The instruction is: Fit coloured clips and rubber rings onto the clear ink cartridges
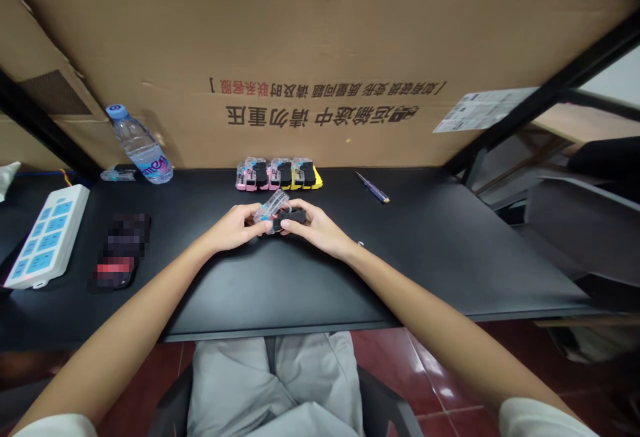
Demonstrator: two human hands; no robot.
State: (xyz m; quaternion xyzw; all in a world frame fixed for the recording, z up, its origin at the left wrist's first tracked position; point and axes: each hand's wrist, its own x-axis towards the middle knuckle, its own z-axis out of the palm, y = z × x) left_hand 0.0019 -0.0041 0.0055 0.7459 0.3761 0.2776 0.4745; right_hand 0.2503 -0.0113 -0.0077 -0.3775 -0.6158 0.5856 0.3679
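Observation:
Both hands meet over the middle of the black table, holding one small device with a clear plastic cover and a black body. My left hand is closed around the clear side, thumb on top. My right hand grips the black part between thumb and fingers. The clear cover sticks up at a slant; a little red and blue shows inside. Just beyond stands a row of several similar clear-and-black devices with pink and yellow parts. The underside of the held device is hidden by my fingers.
A screwdriver with a translucent handle lies to the right. At the left are a water bottle, a white power strip and a blurred phone-like dark object. A cardboard wall closes off the back.

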